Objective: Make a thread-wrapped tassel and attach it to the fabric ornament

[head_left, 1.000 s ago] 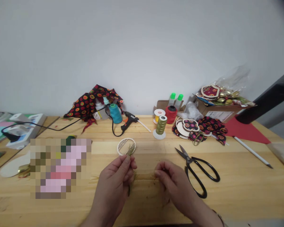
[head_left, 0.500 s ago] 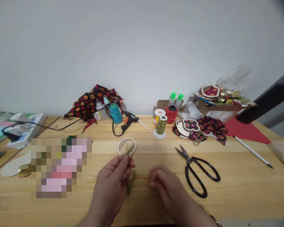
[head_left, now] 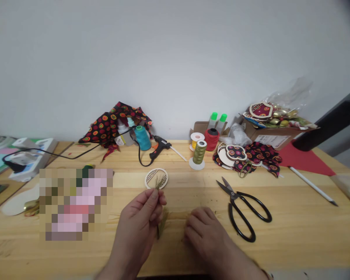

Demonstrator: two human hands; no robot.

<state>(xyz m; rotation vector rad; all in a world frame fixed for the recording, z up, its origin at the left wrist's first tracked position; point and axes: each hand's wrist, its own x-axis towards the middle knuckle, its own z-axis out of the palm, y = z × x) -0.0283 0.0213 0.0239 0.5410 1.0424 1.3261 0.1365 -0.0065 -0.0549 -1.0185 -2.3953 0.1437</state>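
Note:
My left hand (head_left: 144,212) is closed in a pinch around a tassel of olive-green threads (head_left: 160,182). Cut ends fan out above the thumb, and longer strands hang below the fist. A round wooden openwork disc (head_left: 148,184) lies just behind that hand, partly covered by it. To the right, low over the tabletop, my right hand (head_left: 202,229) is curled palm down with its fingers bent under. Whatever those fingertips hold, if anything, is hidden. Black-handled scissors (head_left: 235,198) rest on the wood to its right, blades slightly apart.
Behind the hands stand an olive thread spool (head_left: 199,153), a red thread cone (head_left: 211,140), a teal cone (head_left: 142,138) and a glue gun (head_left: 160,148). Patterned fabric pieces (head_left: 262,155), a filled carton (head_left: 271,136) and a white pencil (head_left: 312,186) are on the right. A pixelated patch covers the left.
My right hand has dropped a little and turned more palm down, its fingers curling toward the tabletop. My left hand keeps its pinch on the tassel, almost unmoved.

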